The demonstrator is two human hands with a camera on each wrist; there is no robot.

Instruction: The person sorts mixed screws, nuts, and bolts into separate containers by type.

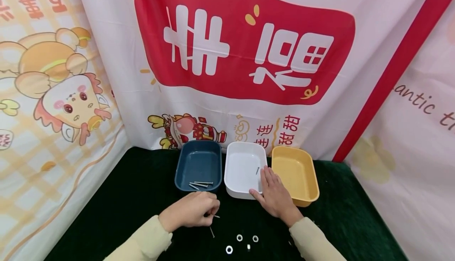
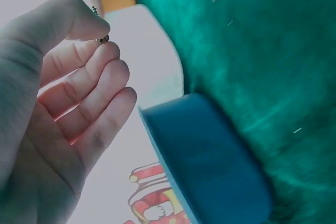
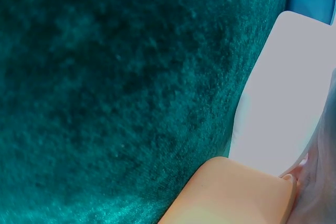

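Note:
My left hand point(image 1: 193, 210) pinches a small screw point(image 2: 104, 39) between thumb and forefinger, in front of the blue tray point(image 1: 202, 156). Its thread pokes out past the thumb in the left wrist view. Below that hand another screw point(image 1: 212, 232) lies on the cloth. My right hand point(image 1: 275, 194) has its fingers straight, resting over the right rim of the white tray point(image 1: 236, 154). One short screw point(image 1: 257, 170) is inside the white tray. Several long screws point(image 1: 200, 184) lie at the blue tray's near end. Most of the right hand is hidden in the right wrist view.
A yellow tray point(image 1: 295, 162) stands to the right of the white one. Several small rings, perhaps nuts point(image 1: 239, 237), are scattered on the dark green cloth point(image 1: 142, 186) at the front. Printed fabric point(image 1: 241, 47) hangs behind the trays.

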